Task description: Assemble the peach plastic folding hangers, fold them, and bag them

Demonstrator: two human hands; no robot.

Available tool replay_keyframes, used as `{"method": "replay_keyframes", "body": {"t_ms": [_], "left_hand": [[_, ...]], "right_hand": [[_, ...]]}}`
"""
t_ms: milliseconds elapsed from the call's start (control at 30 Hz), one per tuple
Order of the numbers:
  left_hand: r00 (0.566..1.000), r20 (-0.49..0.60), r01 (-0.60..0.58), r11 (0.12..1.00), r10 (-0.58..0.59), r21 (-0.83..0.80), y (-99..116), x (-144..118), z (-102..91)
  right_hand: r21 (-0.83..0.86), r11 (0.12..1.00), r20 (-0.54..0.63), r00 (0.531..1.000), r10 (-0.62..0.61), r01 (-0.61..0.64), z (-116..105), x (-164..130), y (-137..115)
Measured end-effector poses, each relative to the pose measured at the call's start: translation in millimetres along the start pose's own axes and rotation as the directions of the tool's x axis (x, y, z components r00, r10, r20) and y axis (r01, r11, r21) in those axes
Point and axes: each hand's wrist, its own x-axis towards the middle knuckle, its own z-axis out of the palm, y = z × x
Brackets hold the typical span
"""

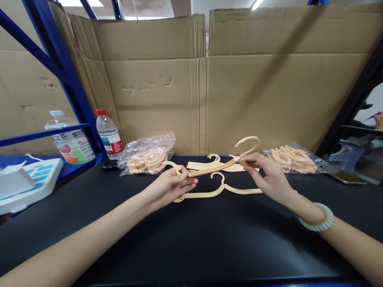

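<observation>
Both hands hold a cream plastic clothes hanger (214,169) just above the black tabletop. My left hand (167,185) pinches its left end, where a small curved piece (172,164) sticks up; whether that piece is joined to the hanger is hidden by the fingers. Thumb and fingers of my right hand (271,179) grip the hanger right beside its big hook (249,140). Below the held one, a second hanger (206,195) lies flat, with a curved piece at its left end. Behind it are more cream hanger parts (199,165), partly covered by the held hanger.
Clear plastic bags of cream parts lie at the back left (149,159) and back right (295,159). A red-capped water bottle (109,135) stands by the blue frame (70,83). A dark flat object (345,175) lies at right. Cardboard (155,99) walls the back.
</observation>
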Motion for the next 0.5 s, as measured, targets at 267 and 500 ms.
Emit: {"method": "replay_keyframes", "body": {"t_ms": [267,500], "left_hand": [[0.998,-0.054,0.020,0.999,-0.022,-0.039,0.8,-2.8,5.3],[0.997,-0.072,0.030,0.999,-0.032,-0.029,0.6,-2.8,4.5]], "right_hand": [[-0.023,0.998,-0.033,0.998,-0.054,0.053,-1.4,2.0,-4.8],[-0.015,0.995,-0.048,0.994,-0.097,0.096,-1.2,1.5,-4.5]]}}
